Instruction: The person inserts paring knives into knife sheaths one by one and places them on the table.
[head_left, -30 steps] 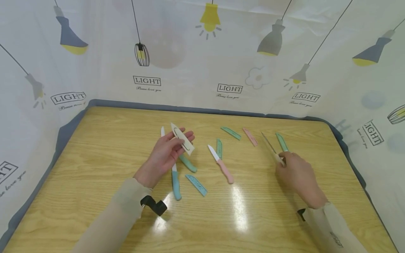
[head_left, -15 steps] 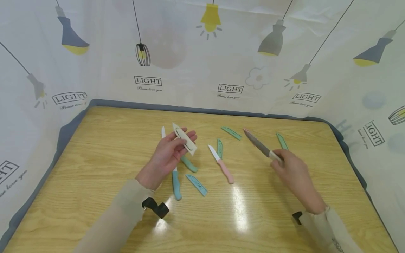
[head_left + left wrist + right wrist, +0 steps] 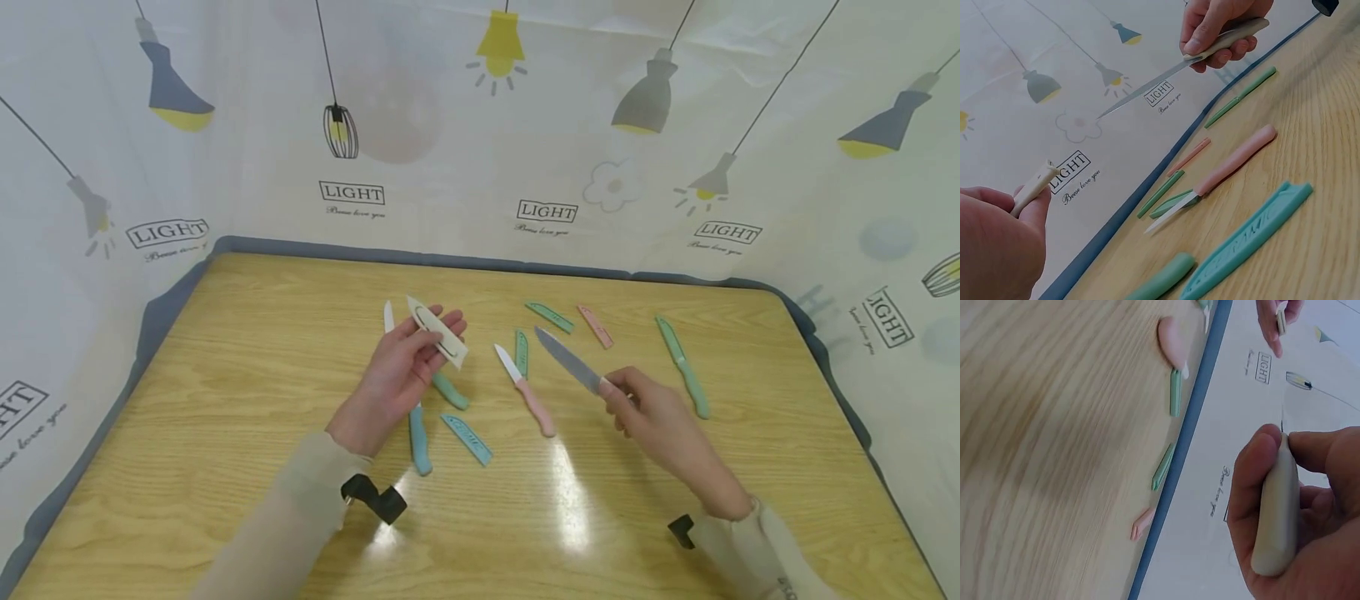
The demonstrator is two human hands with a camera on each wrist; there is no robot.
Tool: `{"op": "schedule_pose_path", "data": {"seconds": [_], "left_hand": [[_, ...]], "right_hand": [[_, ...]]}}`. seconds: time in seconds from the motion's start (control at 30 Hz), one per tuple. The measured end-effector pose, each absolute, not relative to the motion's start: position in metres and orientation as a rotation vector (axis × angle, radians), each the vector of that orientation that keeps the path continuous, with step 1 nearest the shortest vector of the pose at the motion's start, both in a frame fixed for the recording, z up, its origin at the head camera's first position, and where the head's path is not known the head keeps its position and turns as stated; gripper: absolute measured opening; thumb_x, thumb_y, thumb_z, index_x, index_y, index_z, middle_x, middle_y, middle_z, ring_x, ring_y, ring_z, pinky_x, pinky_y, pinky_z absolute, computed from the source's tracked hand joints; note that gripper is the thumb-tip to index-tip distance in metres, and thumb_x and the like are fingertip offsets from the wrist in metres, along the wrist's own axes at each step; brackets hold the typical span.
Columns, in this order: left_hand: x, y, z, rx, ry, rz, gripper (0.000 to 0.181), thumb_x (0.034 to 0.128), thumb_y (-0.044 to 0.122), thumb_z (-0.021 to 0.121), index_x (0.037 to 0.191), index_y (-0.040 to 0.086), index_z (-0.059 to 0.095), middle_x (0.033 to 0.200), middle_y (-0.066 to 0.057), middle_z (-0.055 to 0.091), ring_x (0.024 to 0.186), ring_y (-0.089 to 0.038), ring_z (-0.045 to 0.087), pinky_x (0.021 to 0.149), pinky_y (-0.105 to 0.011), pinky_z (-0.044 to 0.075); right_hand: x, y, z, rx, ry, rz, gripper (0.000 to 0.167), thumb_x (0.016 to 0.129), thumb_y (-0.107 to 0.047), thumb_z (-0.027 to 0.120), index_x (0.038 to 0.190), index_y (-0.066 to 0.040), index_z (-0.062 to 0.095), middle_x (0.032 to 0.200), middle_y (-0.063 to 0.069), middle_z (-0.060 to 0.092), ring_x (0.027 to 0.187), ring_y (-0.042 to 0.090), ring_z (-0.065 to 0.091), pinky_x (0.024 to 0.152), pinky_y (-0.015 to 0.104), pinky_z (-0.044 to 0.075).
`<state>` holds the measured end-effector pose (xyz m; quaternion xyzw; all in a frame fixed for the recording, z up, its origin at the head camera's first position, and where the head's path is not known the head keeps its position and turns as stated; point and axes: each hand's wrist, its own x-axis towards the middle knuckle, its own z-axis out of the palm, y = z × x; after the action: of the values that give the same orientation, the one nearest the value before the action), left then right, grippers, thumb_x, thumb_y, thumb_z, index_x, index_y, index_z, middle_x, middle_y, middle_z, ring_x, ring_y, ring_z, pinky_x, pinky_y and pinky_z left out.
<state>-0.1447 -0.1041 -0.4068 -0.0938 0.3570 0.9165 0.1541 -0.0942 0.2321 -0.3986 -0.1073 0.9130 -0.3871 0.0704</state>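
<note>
My left hand point(image 3: 393, 371) pinches a cream knife sheath point(image 3: 441, 333) between thumb and fingers, held above the table left of centre. In my right hand point(image 3: 660, 417) is the cream handle point(image 3: 1277, 512) of a knife, gripped near the blade's base. Its bare grey blade point(image 3: 567, 360) points up and left, toward the sheath but apart from it. Below and between the hands lies a pink-handled knife point(image 3: 534, 406) with a white blade. Under and beside my left hand are a blue-handled knife point(image 3: 420, 442) and a green handle point(image 3: 450, 390), partly hidden.
A blue sheath point(image 3: 467, 439) lies in front of the left hand. Green sheaths point(image 3: 550, 317) point(image 3: 522, 354) and a pink sheath point(image 3: 596, 326) lie farther back. A green knife point(image 3: 691, 379) lies at the right, its blade end green-covered. A printed curtain point(image 3: 450, 200) hangs behind the table.
My right hand has moved left with the cream knife, whose blade has turned toward the left hand, uncovering the green knife at the right. The left hand has barely shifted.
</note>
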Motion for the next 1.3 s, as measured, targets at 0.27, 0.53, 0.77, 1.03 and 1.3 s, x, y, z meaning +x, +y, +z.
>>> {"op": "schedule_pose_path", "data": {"seconds": [0.27,0.53,0.77,1.03,1.3], "left_hand": [[-0.144,-0.101,-0.411,-0.299,0.991,2.666,0.052,0.1066,-0.009,0.038,0.157,0.003,0.033,0.156,-0.023,0.044,0.137,-0.027,0.055,0.107,-0.032,0.051],[-0.141,-0.096,-0.412,-0.332,0.952,2.708,0.052,0.1063,-0.009,0.039,0.156,0.002,0.035,0.155,-0.020,0.047,0.139,-0.028,0.053,0.106,-0.032,0.052],[-0.139,-0.091,-0.412,-0.313,0.933,2.722,0.054,0.1063,-0.009,0.039,0.159,0.001,0.029,0.155,-0.021,0.046,0.141,-0.030,0.050,0.107,-0.032,0.051],[-0.138,-0.088,-0.411,-0.305,0.924,2.727,0.053,0.1064,-0.008,0.039,0.158,0.001,0.030,0.157,-0.023,0.044,0.143,-0.031,0.048,0.108,-0.032,0.051],[-0.138,-0.088,-0.412,-0.295,0.899,2.735,0.054,0.1064,-0.009,0.039,0.158,0.000,0.028,0.159,-0.024,0.040,0.144,-0.031,0.047,0.107,-0.031,0.051]], "right_hand": [[-0.089,0.217,-0.398,-0.406,2.624,-1.248,0.028,0.110,-0.029,0.055,0.114,-0.004,0.065,0.071,0.002,0.057,0.055,0.012,0.049,0.041,0.024,0.039],[-0.087,0.204,-0.401,-0.454,2.589,-1.256,0.025,0.109,-0.026,0.056,0.114,-0.003,0.066,0.074,0.005,0.059,0.054,0.010,0.048,0.040,0.022,0.036],[-0.087,0.195,-0.404,-0.481,2.591,-1.204,0.019,0.108,-0.019,0.058,0.115,-0.004,0.068,0.070,0.001,0.058,0.054,0.010,0.050,0.042,0.022,0.038],[-0.088,0.190,-0.406,-0.485,2.605,-1.166,0.016,0.108,-0.018,0.058,0.113,-0.008,0.068,0.066,-0.001,0.056,0.054,0.010,0.050,0.044,0.023,0.039],[-0.088,0.190,-0.407,-0.498,2.610,-1.172,0.017,0.108,-0.020,0.058,0.114,-0.008,0.068,0.062,-0.003,0.054,0.054,0.010,0.050,0.044,0.023,0.039]]}}
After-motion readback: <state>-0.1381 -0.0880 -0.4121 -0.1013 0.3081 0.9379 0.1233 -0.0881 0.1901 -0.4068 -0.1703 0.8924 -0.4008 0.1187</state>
